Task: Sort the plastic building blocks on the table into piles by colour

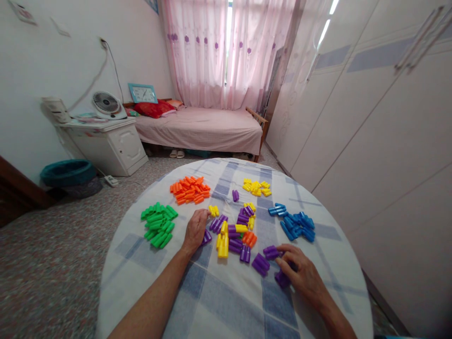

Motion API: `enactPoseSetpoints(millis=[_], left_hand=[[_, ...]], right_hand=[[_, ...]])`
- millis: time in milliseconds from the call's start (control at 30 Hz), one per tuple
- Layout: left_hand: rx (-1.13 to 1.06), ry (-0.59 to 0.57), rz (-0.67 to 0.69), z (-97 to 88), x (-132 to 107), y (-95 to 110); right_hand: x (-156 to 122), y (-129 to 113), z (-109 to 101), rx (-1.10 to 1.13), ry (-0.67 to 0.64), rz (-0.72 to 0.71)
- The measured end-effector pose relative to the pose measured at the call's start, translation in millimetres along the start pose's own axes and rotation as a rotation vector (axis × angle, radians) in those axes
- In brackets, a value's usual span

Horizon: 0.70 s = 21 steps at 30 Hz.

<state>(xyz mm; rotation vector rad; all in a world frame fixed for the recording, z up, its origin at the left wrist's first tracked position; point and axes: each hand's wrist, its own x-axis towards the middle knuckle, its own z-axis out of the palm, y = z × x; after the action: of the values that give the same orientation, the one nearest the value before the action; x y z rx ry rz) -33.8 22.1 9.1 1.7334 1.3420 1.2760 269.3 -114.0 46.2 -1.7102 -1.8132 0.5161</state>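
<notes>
**Fig.** Colour sorting on the counter (148, 254). The left hand (195, 230) lies curled at the edge of the mixed heap (235, 233), fingertips by a yellow pair (213, 210); whether its grip encloses anything cannot be told. The right hand (300, 273) has its grip half closed, fingertips on purple pieces (271, 253); whether any piece is held is unclear. The green pile (158, 225), orange pile (189, 189), yellow pile (256, 187) and blue pile (293, 222) stand apart. Judged best: pinch single pieces by their sides, lift them clear of neighbours, and keep each colour separate.
</notes>
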Motion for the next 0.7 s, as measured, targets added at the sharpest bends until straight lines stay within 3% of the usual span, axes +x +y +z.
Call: enactPoseSetpoints(millis=[133, 333, 500, 567, 700], left_hand=[[0.002, -0.001, -0.005, 0.7, 0, -1], [-0.001, 0.025, 0.021, 0.5, 1, -1], [0.167, 0.086, 0.245, -0.3, -8, 25], [0.236, 0.001, 0.374, 5.0, -14, 45], [0.369, -0.31, 0.557, 30.5, -23, 87]], right_hand=[[3, -9, 4, 0.002, 0.061, 0.042], [17, -14, 13, -0.018, -0.068, 0.03], [37, -12, 19, 0.028, 0.013, 0.013], [43, -9, 23, 0.048, 0.038, 0.018], [46, -5, 28, 0.101, 0.067, 0.021]])
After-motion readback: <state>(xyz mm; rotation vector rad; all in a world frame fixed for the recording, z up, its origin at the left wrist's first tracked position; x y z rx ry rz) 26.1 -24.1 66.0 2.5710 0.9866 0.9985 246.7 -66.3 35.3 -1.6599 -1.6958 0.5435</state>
